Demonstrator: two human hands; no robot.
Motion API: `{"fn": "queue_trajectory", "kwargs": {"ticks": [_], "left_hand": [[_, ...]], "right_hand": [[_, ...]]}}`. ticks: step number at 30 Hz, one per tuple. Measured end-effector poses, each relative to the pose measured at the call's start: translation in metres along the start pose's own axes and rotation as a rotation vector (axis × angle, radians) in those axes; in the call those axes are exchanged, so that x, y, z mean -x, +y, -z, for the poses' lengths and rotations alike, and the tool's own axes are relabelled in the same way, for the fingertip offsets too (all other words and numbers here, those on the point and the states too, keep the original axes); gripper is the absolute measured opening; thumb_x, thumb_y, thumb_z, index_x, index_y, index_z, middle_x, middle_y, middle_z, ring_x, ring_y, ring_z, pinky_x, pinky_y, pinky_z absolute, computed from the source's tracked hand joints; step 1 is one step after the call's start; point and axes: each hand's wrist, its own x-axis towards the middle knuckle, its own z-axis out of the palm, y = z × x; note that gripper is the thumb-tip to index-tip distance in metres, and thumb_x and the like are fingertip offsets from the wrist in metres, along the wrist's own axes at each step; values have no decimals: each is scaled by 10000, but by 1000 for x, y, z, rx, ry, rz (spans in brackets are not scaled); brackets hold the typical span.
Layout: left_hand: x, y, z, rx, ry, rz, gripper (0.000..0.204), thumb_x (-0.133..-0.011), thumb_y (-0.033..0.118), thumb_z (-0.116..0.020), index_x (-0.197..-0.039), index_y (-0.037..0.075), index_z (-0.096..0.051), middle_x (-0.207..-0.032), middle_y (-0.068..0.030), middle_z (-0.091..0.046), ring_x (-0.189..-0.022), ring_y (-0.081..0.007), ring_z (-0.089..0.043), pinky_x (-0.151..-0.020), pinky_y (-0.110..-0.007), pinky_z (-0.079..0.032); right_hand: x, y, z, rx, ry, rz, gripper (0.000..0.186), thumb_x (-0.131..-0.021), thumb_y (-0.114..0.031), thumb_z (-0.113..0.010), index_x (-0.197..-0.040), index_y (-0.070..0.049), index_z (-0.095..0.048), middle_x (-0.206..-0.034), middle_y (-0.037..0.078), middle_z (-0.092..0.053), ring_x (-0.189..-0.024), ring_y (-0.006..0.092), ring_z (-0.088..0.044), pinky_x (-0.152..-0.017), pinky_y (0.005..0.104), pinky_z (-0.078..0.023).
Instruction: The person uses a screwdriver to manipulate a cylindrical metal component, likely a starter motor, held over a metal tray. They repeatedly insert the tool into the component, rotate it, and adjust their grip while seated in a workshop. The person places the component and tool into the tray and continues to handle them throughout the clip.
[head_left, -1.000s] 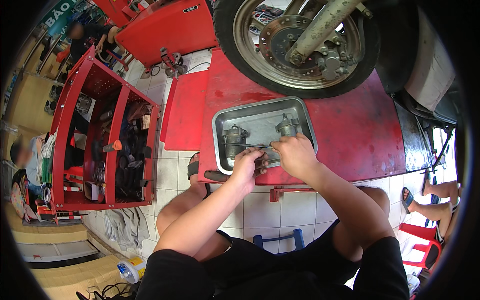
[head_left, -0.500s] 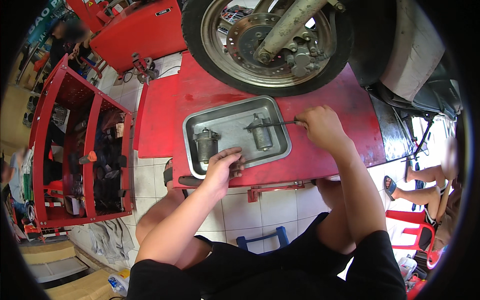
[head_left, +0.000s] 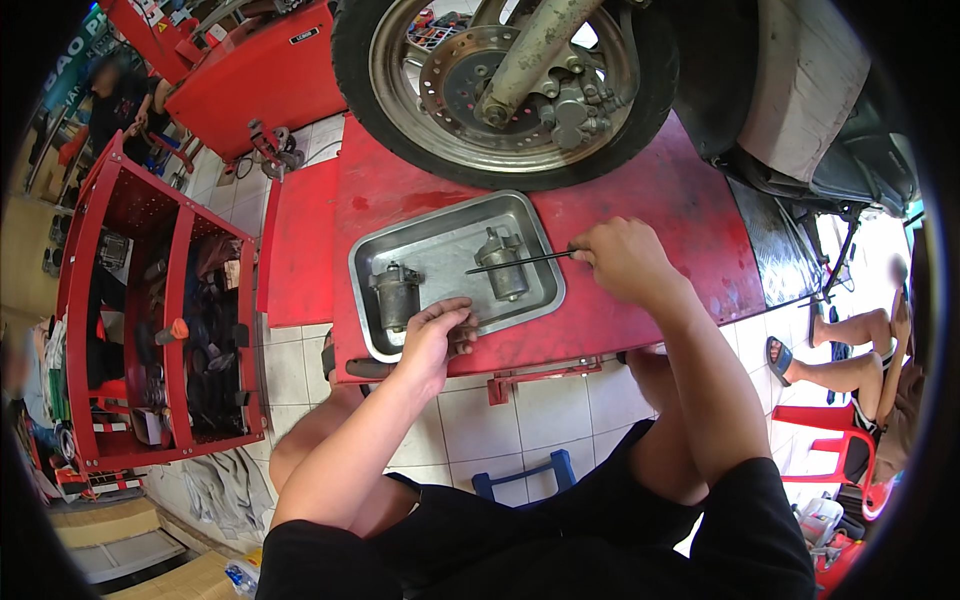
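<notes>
Resting closed on the metal tray's [head_left: 372, 318] near rim, left hand [head_left: 437, 335] grips a small part while right hand [head_left: 622, 262] pinches a thin rod [head_left: 515, 262].

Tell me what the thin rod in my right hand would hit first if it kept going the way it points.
Probably the right-hand starter motor in the metal tray: the rod in the right hand points left, its tip already over that motor, though height is unclear.

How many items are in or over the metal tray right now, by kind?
Cylindrical motor units: 2, left one and right one, both inside the metal tray.
Thin dark rods: 1, held by the right hand, reaching over the tray.
Small parts: 1, gripped by the left hand at the tray's near rim.
Total: 4
</notes>
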Motion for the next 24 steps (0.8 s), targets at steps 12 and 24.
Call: {"fn": "queue_trajectory", "kwargs": {"ticks": [12, 24], "left_hand": [[-13, -5, 12, -776, 312, -751, 350, -852, 113, -696, -1164, 4, -580, -1058, -93, -577, -942, -191, -573, -742, -310, -485], [13, 29, -3, -1357, 168, -1085, 98, -833, 74, -697, -924, 41, -711, -794, -97, -656, -714, -343, -633, -654, -404, -512]], "right_hand": [[-5, -19, 0, -291, -39, 33, 206, -879, -206, -650, -1014, -75, -734, -918, 158, -701, -880, 375, -650, -780, 478, -496], [-5, -36, -12, -394, -10, 237, 194, -885, -201, -637, -997, -66, -719, -937, 141, -701, -903, 370, -643, -768, 476, -506]]}}
